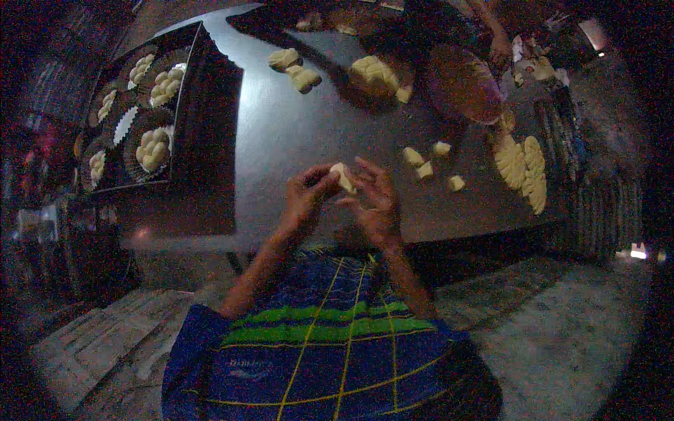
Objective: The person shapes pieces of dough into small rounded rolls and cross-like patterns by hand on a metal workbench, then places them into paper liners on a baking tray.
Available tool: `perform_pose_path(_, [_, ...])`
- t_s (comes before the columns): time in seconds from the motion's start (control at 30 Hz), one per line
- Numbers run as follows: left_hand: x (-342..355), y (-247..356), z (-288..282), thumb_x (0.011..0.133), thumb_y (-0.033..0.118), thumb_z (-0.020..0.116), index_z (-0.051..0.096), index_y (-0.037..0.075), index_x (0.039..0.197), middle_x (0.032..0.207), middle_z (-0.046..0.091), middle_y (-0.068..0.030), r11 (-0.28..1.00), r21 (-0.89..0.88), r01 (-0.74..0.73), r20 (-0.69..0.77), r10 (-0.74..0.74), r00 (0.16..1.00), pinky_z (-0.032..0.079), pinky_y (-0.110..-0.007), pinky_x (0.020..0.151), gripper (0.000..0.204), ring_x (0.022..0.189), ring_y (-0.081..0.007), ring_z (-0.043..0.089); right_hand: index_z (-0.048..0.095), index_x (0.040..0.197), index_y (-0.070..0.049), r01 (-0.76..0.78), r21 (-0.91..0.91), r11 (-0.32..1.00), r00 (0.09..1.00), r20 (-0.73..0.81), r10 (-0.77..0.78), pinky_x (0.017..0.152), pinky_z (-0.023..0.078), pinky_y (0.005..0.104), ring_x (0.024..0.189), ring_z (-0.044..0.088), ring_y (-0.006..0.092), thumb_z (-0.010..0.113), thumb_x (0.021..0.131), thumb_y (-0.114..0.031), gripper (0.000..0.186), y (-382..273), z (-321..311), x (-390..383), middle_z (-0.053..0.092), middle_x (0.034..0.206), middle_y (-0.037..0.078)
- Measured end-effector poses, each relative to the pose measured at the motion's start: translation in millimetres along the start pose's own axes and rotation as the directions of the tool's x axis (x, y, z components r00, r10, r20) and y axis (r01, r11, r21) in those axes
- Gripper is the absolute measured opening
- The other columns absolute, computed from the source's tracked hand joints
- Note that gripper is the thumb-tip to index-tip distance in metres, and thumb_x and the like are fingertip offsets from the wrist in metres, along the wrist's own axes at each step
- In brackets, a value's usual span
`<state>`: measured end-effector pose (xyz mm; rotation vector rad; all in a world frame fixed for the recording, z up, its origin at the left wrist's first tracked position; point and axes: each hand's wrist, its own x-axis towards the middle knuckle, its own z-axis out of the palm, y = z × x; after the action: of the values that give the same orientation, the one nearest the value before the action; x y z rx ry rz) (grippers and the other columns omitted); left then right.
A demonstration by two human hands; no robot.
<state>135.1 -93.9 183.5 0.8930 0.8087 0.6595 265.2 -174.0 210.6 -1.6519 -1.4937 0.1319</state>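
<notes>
My left hand (305,196) pinches a small pale dough piece (343,177) above the dark metal work table (295,140). My right hand (372,200) is beside that piece, its fingers apart and curved around it, seemingly touching but not clearly gripping. Several small dough cubes (442,148) lie to the right of my hands. Farther back are two joined dough pieces (295,69) and a larger dough lump (373,74). At the right lie flat, ridged dough shapes (533,175).
At left, a dark box (193,105) holds several knobbly dough pieces (153,149) in fluted paper cups. A large round shallow container (463,84) stands at the back right. Another person's arm (498,38) reaches in beyond it. The table's front edge runs just before my blue checked cloth.
</notes>
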Motion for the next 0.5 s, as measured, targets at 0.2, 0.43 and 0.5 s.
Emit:
perform_pose_path(0.2, [-15, 4, -8, 0.094, 0.018, 0.062, 0.065, -0.002, 0.113, 0.107, 0.068, -0.0118, 0.995, 0.074, -0.062, 0.164, 0.049, 0.985, 0.053, -0.033, 0.089, 0.027, 0.098, -0.0188, 0.065, 0.069, 0.111, -0.007, -0.092, -0.003, 0.996, 0.979, 0.182, 0.091, 0.078, 0.053, 0.0335, 0.089, 0.063, 0.0237, 0.075, 0.08, -0.008, 0.032, 2, -15, -10, 0.064, 0.107, 0.01])
perform_pose_path(0.43, [-21, 14, 1, 0.093, 0.018, 0.065, 0.067, 0.0, 0.104, 0.101, 0.069, -0.0092, 0.929, 0.304, -0.21, 0.198, 0.154, 0.968, 0.052, -0.032, 0.087, 0.021, 0.096, -0.0177, 0.064, 0.073, 0.102, -0.005, -0.447, 0.184, 0.875, 0.888, 0.21, 0.409, 0.076, 0.051, 0.0312, 0.087, 0.062, 0.0181, 0.075, 0.081, -0.015, 0.023, -11, -22, 4, 0.066, 0.088, 0.007])
perform_pose_path(0.5, [-23, 15, 2, 0.092, 0.018, 0.066, 0.067, 0.001, 0.103, 0.099, 0.069, -0.0085, 0.93, 0.323, -0.173, 0.18, 0.119, 0.976, 0.052, -0.031, 0.085, 0.02, 0.095, -0.0166, 0.064, 0.074, 0.097, -0.005, -0.383, 0.146, 0.912, 0.915, 0.197, 0.352, 0.076, 0.05, 0.0303, 0.086, 0.061, 0.0161, 0.074, 0.082, -0.014, 0.017, 5, -16, -1, 0.067, 0.088, 0.007])
